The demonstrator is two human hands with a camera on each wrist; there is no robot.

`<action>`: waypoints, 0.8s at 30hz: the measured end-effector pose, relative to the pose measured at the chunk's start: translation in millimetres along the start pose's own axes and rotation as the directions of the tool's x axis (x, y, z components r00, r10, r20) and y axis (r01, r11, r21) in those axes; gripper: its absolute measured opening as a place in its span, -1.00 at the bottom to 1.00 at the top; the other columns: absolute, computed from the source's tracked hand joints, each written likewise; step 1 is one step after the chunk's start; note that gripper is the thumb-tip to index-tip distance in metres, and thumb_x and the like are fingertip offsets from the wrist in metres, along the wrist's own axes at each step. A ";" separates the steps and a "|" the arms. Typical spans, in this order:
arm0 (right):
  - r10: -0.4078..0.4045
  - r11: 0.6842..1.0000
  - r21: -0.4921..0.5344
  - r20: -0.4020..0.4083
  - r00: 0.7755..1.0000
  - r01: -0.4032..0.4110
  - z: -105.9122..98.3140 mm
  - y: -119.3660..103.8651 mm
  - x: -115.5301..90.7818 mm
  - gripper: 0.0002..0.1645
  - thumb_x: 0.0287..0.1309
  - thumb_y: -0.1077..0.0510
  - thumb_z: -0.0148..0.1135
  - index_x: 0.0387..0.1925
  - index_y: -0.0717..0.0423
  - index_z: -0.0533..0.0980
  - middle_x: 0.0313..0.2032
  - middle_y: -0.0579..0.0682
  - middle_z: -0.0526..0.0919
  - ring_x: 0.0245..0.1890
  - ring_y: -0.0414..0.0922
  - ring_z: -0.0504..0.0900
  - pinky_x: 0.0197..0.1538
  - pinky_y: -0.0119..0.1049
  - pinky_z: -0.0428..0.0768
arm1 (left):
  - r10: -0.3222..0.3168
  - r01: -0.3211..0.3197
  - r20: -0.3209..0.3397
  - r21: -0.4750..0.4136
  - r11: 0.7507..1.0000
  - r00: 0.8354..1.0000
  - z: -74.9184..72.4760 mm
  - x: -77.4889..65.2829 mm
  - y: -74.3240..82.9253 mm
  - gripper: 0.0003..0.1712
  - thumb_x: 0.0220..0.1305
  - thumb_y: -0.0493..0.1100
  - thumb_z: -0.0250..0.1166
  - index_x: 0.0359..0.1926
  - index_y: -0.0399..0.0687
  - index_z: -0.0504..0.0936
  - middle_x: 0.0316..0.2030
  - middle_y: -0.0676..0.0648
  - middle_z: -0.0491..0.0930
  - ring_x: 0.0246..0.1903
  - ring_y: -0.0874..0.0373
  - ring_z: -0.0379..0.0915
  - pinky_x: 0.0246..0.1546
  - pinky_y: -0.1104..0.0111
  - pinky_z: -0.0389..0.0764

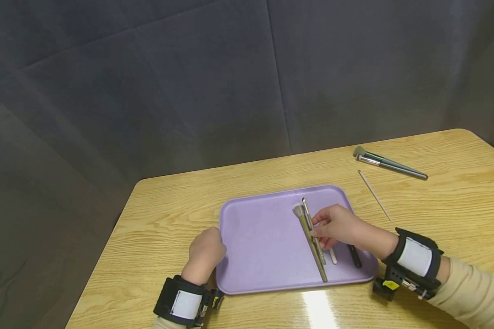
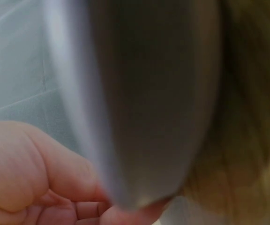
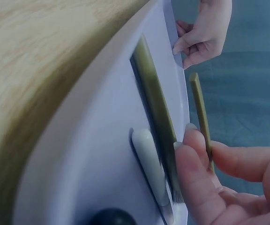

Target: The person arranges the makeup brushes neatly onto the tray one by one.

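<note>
My left hand [image 1: 207, 252] grips the left rim of a lilac tray [image 1: 257, 242]; in the left wrist view, its thumb and fingers [image 2: 74, 180] pinch the tray's edge [image 2: 71, 79]. Over the right part of the tray, my right hand [image 1: 335, 225] pinches a slim makeup brush with a gold handle [image 3: 200, 105] between thumb and fingertips. Right beside it, a thicker gold-handled makeup brush [image 1: 314, 251] with a pale tip lies on the tray. A white handle [image 1: 333, 257] and a black handle [image 1: 355, 257] also lie there, partly hidden by my right hand.
Beyond the tray at the right, a green makeup brush [image 1: 389, 162] and a silver-grey one [image 1: 399, 169] lie side by side on the wooden table [image 1: 169, 201]. A thin pale brush [image 1: 374, 195] rests nearer the tray. Dark cloth [image 1: 214, 91] hangs behind the table.
</note>
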State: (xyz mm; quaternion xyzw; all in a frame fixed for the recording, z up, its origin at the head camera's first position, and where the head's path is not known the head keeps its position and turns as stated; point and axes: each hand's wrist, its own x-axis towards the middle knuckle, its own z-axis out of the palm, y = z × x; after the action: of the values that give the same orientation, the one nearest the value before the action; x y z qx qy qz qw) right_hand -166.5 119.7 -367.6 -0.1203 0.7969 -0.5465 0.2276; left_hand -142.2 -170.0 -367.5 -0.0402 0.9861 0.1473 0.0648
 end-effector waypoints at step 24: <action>0.015 1.000 -0.012 0.008 1.000 -0.015 10.8 -3.4 5.5 -0.78 0.03 0.34 0.19 -0.28 0.42 0.41 -0.60 0.04 0.53 -0.60 -0.07 0.55 -0.49 -0.21 0.58 | 0.011 -0.011 -0.009 0.015 1.000 1.000 -0.8 0.1 0.1 -0.90 0.01 -0.39 0.10 -0.42 -0.38 0.52 -0.66 -0.12 0.41 -0.69 0.10 0.34 -0.73 0.31 0.39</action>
State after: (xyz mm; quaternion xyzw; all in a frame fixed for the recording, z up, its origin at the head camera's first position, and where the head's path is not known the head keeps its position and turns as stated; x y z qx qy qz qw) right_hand -166.1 107.1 -368.9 -0.1177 0.8000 -0.5396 0.2344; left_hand -142.4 -170.2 -366.7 -0.0349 0.9877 0.1399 0.0598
